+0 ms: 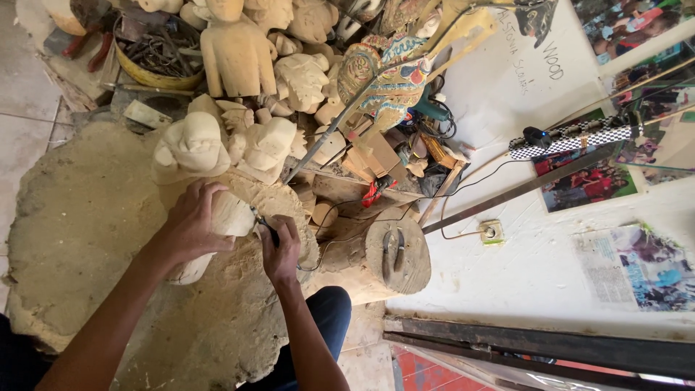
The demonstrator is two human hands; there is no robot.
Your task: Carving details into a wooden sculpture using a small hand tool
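Head view: left hand point(194, 226), fingers curled over a pale wood carving point(230, 217), pressing it down on a big dusty stump point(87, 217). Right hand point(281, 250), fingers closed around a small dark-handled tool point(265, 224), its tip at the carving's side; likely a knife, too small to tell. Unfinished wooden figures point(239, 54) piled behind.

Bare stump top point(79, 217) left of hands: free; carved figures point(239, 54) crowd far side.
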